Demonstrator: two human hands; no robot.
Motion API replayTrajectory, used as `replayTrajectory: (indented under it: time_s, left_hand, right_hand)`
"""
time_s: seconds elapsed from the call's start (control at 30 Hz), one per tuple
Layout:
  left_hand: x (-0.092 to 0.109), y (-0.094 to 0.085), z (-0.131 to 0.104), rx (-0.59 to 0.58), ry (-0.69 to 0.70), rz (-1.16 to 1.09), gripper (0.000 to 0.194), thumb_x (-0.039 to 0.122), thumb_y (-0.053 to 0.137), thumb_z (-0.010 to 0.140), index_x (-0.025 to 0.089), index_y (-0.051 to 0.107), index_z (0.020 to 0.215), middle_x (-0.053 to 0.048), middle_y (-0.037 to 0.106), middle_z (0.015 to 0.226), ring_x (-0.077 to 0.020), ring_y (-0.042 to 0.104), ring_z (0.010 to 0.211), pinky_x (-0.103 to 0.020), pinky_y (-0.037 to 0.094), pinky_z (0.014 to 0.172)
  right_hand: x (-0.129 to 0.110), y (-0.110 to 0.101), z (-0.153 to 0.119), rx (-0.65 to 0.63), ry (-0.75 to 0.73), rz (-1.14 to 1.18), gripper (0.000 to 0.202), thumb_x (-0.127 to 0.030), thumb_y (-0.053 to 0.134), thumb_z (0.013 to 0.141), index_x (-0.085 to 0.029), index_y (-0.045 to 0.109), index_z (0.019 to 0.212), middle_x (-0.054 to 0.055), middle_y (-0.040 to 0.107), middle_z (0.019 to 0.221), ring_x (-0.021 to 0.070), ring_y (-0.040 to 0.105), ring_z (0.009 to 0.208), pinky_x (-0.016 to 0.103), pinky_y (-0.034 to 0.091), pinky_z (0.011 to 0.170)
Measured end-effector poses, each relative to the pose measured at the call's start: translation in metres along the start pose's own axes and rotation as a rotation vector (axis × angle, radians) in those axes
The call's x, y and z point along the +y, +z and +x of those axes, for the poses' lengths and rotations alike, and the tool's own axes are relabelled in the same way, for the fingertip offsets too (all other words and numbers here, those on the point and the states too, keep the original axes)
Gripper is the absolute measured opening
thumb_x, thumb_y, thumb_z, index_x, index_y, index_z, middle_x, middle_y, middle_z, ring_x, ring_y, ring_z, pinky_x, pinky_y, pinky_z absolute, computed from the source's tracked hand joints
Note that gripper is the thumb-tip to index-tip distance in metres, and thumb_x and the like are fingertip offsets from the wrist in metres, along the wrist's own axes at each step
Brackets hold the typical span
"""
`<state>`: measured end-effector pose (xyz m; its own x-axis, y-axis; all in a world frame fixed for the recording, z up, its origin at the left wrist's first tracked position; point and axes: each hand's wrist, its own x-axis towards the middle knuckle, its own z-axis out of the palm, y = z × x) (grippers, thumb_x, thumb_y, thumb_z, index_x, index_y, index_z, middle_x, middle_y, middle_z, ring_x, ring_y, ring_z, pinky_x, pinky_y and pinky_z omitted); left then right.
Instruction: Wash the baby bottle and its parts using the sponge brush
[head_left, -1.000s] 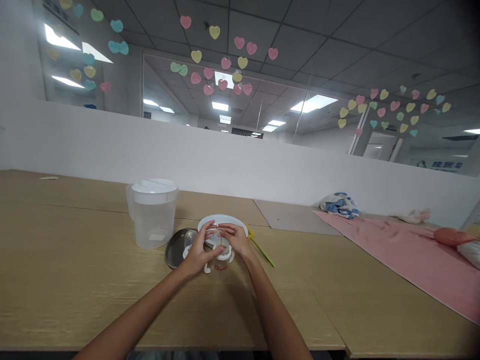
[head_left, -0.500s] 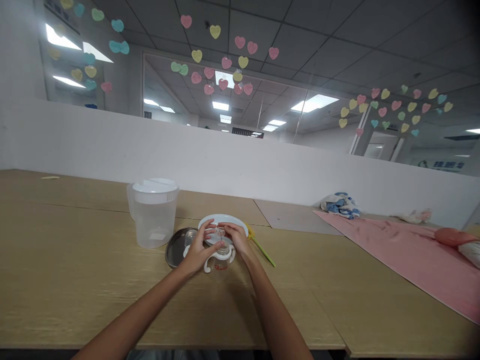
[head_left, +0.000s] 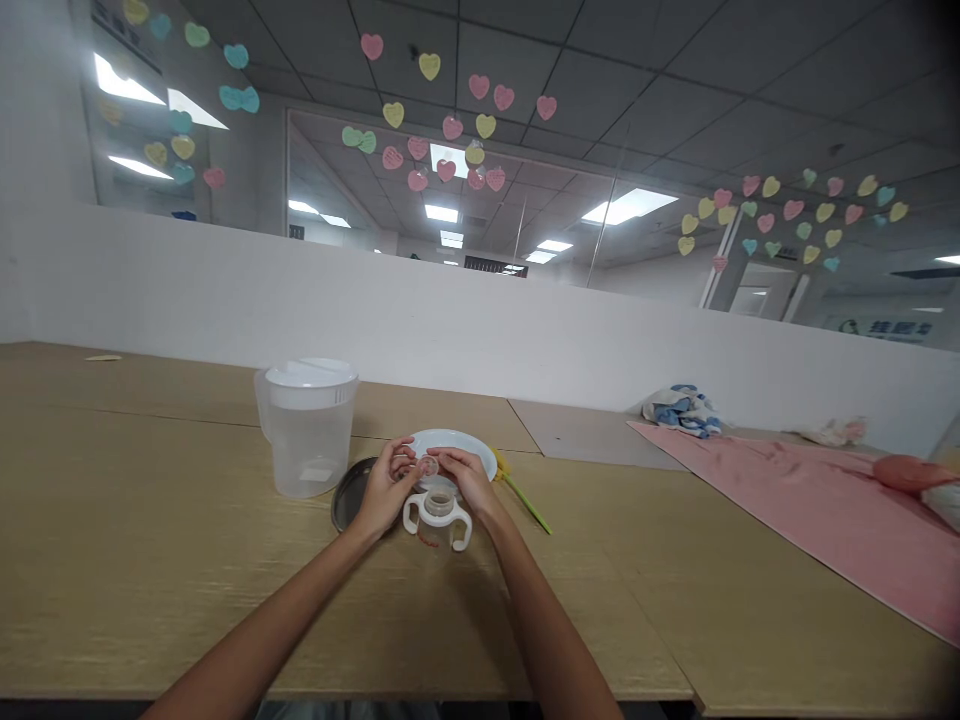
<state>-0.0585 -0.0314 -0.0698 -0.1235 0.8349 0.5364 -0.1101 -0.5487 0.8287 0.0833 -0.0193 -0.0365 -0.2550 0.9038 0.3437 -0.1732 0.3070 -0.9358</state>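
Note:
A clear baby bottle (head_left: 435,535) with a white two-handled ring (head_left: 437,519) stands upright on the table, its threaded mouth uncovered. Just above and behind it, a small clear round bottle part (head_left: 428,467), perhaps a nipple, is pinched between both hands. My left hand (head_left: 386,490) grips it from the left with curled fingers and thumb. From the other side, the fingertips of my right hand (head_left: 469,480) are closed on its edge. A dark round tray (head_left: 346,500) lies partly behind my left hand, and a white plate (head_left: 454,438) sits behind both hands.
A lidded translucent pitcher (head_left: 311,440) stands left of the tray. A yellow and green utensil (head_left: 525,500) lies right of the plate. Farther right are a pink cloth (head_left: 795,500) and a bunched blue-and-white cloth (head_left: 681,410). A low white wall (head_left: 465,330) borders the table's back.
Both hands have moved slightly left and back with the clear part, uncovering the bottle's mouth. The bottle's handles have turned. A clear dome seen on the tray earlier is now hidden.

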Motion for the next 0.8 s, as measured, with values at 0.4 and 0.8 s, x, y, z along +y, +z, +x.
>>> replayTrajectory:
  time_s: [0.4,0.8]
  left_hand:
    - [0.003,0.000,-0.001,-0.014,0.022,0.038,0.043,0.040,0.067,0.071,0.020,0.052,0.106,0.000,0.057,0.087,-0.0141,0.058,0.080,-0.026,0.047,0.075]
    - [0.005,0.002,0.019,-0.162,0.148,0.602,0.029,0.023,0.053,0.078,0.021,0.064,0.104,-0.006,0.064,0.111,-0.0220,0.054,0.106,-0.037,0.038,0.096]
  right_hand:
    - [-0.004,0.002,-0.003,-0.009,-0.001,0.004,0.035,-0.034,0.076,0.055,-0.017,0.069,0.085,0.007,0.070,0.084,0.0209,0.063,0.084,0.036,0.046,0.085]
    - [0.009,-0.020,0.009,0.186,-0.068,0.112,0.042,-0.030,0.078,0.052,-0.018,0.060,0.089,0.002,0.068,0.077,0.0159,0.062,0.077,0.032,0.048,0.079]
